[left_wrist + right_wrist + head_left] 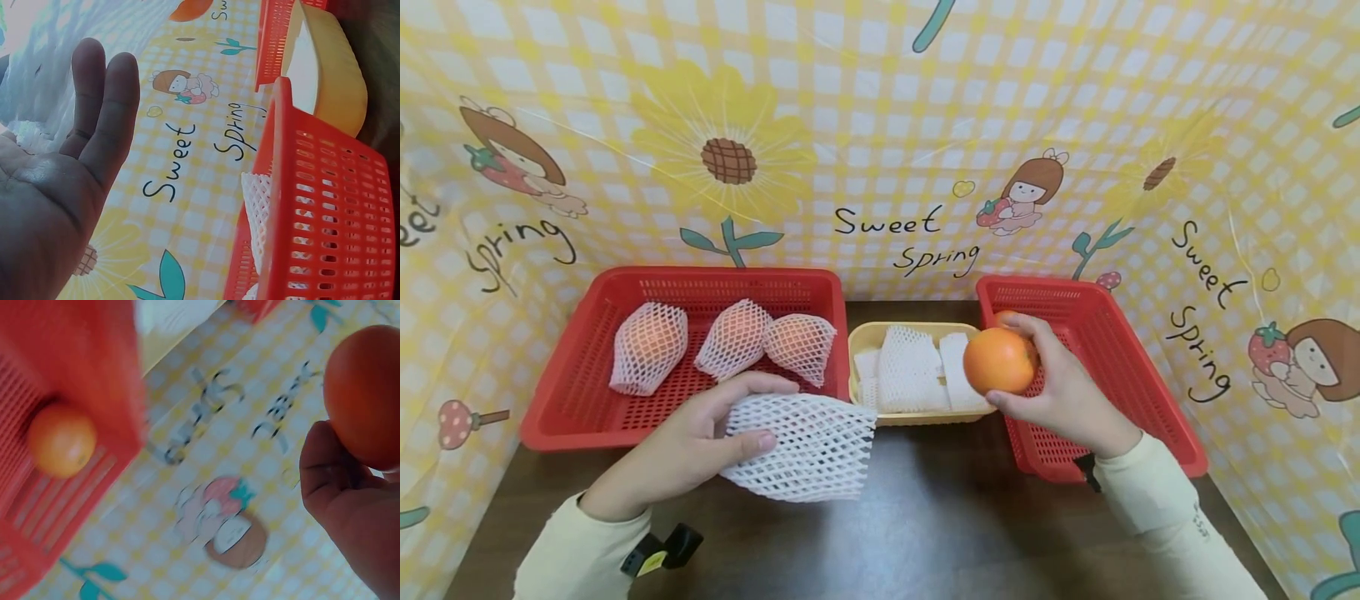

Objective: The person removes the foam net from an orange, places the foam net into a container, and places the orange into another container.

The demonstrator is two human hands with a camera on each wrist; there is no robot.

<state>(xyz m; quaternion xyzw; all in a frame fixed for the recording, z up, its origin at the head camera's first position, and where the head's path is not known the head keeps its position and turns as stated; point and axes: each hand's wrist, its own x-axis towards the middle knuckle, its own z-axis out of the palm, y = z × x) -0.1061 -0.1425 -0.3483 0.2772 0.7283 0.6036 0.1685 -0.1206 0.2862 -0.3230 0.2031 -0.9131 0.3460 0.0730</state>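
Note:
My left hand (700, 446) holds a white foam fruit net (808, 450) by its left end, thumb lying on the near side. The net's wide end points right, over the table. In the left wrist view two fingers (115, 106) stand out straight, with the blurred net beyond them. My right hand (1067, 392) grips an orange (997, 361) between thumb and fingers, raised by the left side of the right red basket (1150, 367). Another orange (62, 440) lies in that basket in the right wrist view; in the head view it is mostly hidden behind the held one.
Three netted oranges, one of them at the left (651, 336), lie in the left red basket (561, 392). Between the baskets stands a yellow container (925, 419) with several flat foam nets (906, 371). A patterned cloth (880, 150) forms the back and sides around the dark table (910, 533).

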